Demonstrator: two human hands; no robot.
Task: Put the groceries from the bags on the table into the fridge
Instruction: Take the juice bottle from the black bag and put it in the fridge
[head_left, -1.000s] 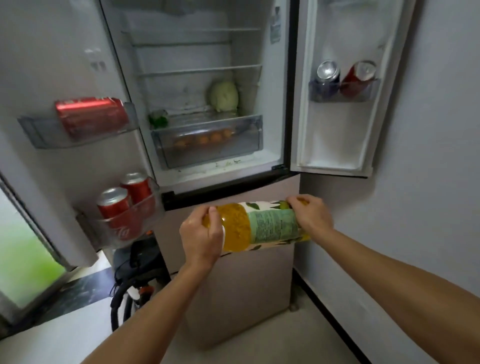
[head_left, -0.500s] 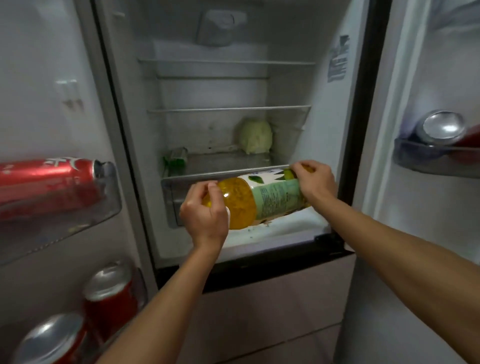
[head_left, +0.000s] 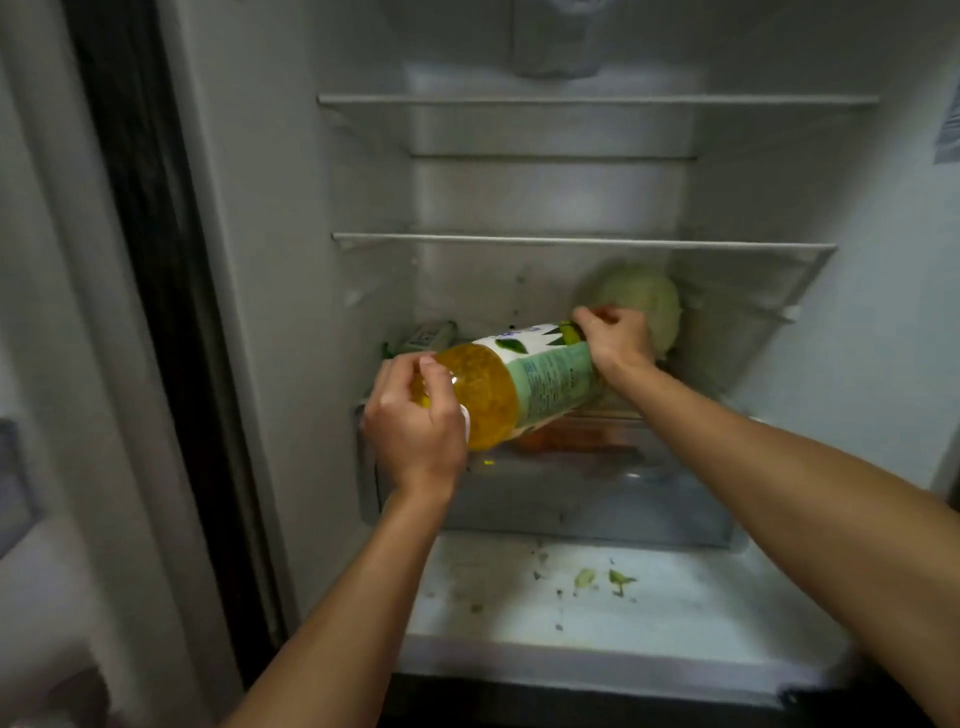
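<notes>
Inside an open fridge (head_left: 291, 260), a person holds a large plastic bottle (head_left: 519, 384) on its side, just above the lowest glass shelf and over the drawer. The left grip (head_left: 415, 415), a bare hand, is clenched round the bottle's clear end, where golden-yellow liquid shows through. A pale green and white label with dark leaf shapes wraps the other half. The right grip (head_left: 615, 338) is curled round that labelled end. At the back left of the shelf lies a small green and white packet (head_left: 428, 335). Behind the right grip sits 1 pale green cabbage (head_left: 657, 306). Below, a translucent drawer (head_left: 571, 499) holds blurred orange items (head_left: 571, 441). Green scraps (head_left: 597, 577) dot the fridge floor.
</notes>
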